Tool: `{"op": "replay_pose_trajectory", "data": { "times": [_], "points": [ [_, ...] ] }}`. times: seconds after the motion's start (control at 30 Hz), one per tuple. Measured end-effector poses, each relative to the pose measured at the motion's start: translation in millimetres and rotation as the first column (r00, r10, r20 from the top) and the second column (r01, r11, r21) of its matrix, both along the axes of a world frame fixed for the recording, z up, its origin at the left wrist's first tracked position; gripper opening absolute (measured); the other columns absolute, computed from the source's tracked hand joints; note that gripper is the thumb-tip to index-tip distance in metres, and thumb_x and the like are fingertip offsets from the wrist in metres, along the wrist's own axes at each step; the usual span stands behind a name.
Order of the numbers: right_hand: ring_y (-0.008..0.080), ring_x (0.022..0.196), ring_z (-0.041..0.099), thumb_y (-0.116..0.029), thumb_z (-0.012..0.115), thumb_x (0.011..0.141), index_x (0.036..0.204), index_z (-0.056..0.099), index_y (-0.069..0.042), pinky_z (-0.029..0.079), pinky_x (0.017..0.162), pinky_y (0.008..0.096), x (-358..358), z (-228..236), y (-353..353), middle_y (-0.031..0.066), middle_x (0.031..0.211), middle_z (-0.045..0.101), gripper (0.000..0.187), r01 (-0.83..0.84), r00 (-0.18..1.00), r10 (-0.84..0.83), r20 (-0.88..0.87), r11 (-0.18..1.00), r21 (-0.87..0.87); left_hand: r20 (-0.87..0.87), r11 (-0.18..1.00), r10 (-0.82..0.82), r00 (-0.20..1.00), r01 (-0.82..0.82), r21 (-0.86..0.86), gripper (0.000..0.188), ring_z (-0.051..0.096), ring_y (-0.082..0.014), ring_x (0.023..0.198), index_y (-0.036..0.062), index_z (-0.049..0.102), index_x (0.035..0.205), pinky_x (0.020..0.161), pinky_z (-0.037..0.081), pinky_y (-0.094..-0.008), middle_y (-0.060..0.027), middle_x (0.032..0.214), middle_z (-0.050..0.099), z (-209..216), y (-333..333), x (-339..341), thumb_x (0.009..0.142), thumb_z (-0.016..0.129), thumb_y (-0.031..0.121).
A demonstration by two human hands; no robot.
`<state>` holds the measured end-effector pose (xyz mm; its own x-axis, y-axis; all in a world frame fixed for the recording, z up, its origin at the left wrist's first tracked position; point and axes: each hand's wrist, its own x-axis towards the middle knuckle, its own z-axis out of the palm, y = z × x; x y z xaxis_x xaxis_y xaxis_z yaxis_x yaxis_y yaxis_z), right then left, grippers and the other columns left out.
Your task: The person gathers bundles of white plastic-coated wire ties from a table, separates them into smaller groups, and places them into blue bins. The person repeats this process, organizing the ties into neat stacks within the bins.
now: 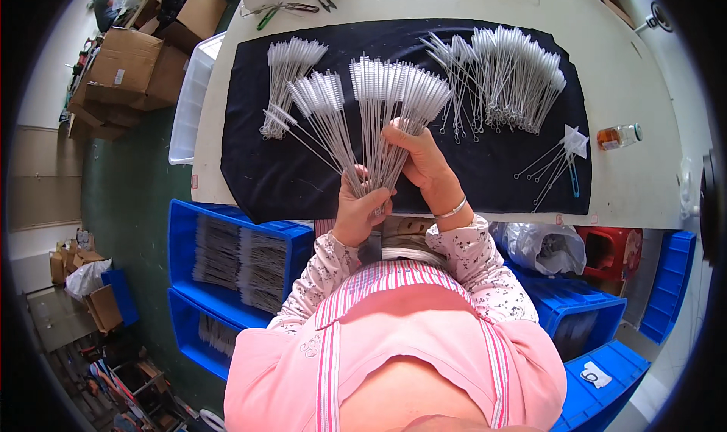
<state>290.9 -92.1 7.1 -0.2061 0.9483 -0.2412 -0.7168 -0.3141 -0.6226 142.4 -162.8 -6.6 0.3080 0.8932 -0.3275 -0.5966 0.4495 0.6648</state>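
Observation:
A fanned bunch of thin wire-handled brushes (386,84) with white bristle heads is held up over a black cloth (303,174). My left hand (359,208) is closed round the lower wire handles, near their looped ends. Higher up, my right hand (419,155) grips the right side of the same bunch, its thumb lying across the wires. Another part of the bunch (318,95) leans to the left, with one or two brushes sticking out lower. A smaller pile of brushes (291,57) lies on the cloth at the left, and a large pile (519,76) at the right.
Several separate brushes and a blue-handled tool (573,180) lie by a white scrap (574,142). A small glass bottle (619,137) rests on the pale table (644,182). Snips (326,2) lie at the back. Blue crates of brushes (291,254) flank me below the table edge.

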Motion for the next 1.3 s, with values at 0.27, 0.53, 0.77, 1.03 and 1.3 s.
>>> {"op": "replay_pose_trajectory", "data": {
  "times": [0.27, 0.53, 0.77, 1.03, 1.3],
  "points": [
    [0.0175, 0.083, 0.062, -0.022, 0.067, 0.085, 0.113, 0.059, -0.001, 0.053, 0.074, 0.0317, 17, -27, -1, 0.0054, 0.093, 0.063, 0.036, -0.133, 0.964, 0.137, -0.228, 0.991, 0.031, -0.282, 0.995, -0.044, 0.958, 0.067, 0.071, 0.044, 0.06, -0.0113, 0.056, 0.0089, 0.038, 0.103, 0.039, 0.038, -0.02, -0.0055, 0.079, 0.059, 15, 1, 4, 0.077, 0.072, 0.001],
    [0.0277, 0.124, 0.046, -0.029, 0.058, 0.089, 0.113, 0.06, -0.003, 0.034, 0.107, 0.0447, 7, -36, -7, 0.0151, 0.14, 0.043, 0.035, -0.115, 0.78, 0.222, -0.585, 0.97, 0.215, -0.574, 0.965, 0.015, 0.819, 0.138, 0.222, 0.043, 0.06, -0.0082, 0.061, 0.0016, 0.048, 0.107, 0.049, 0.046, -0.0212, -0.007, 0.083, 0.064, 23, -2, 8, 0.075, 0.076, 0.007],
    [0.0316, 0.126, 0.045, -0.028, 0.059, 0.089, 0.128, 0.052, -0.009, 0.04, 0.103, 0.0464, 14, -60, -9, 0.0129, 0.142, 0.041, 0.044, -0.07, 0.871, 0.079, -0.484, 0.997, 0.037, -0.658, 0.943, 0.021, 0.752, 0.205, 0.264, 0.04, 0.063, -0.0086, 0.069, -0.0006, 0.055, 0.106, 0.06, 0.052, -0.0228, -0.006, 0.083, 0.066, 23, -6, 10, 0.075, 0.077, 0.011],
    [0.0362, 0.127, 0.044, -0.046, 0.06, 0.086, 0.145, 0.021, -0.009, 0.03, 0.11, 0.0497, 0, -28, -16, 0.0193, 0.144, 0.035, 0.08, -0.219, 0.789, 0.345, -0.508, 0.931, 0.291, -0.408, 0.894, -0.387, 0.827, 0.444, 0.053, 0.029, 0.054, -0.0091, 0.055, -0.0014, 0.055, 0.104, 0.047, 0.04, -0.0219, -0.0039, 0.07, 0.059, 19, -2, -3, 0.079, 0.068, 0.007],
    [0.01, 0.068, 0.041, -0.025, 0.063, 0.087, 0.144, 0.028, -0.013, 0.037, 0.06, 0.0262, -18, 2, -34, 0.0008, 0.087, 0.048, 0.068, -0.417, 0.623, 0.458, -0.634, 0.88, 0.227, 0.276, 0.755, -0.655, 0.703, 0.626, 0.198, 0.027, 0.063, -0.0229, 0.076, -0.0027, 0.064, 0.09, 0.062, 0.05, -0.0295, -0.0179, 0.092, 0.064, 20, -9, -2, 0.077, 0.07, 0.021]
  ]
}}
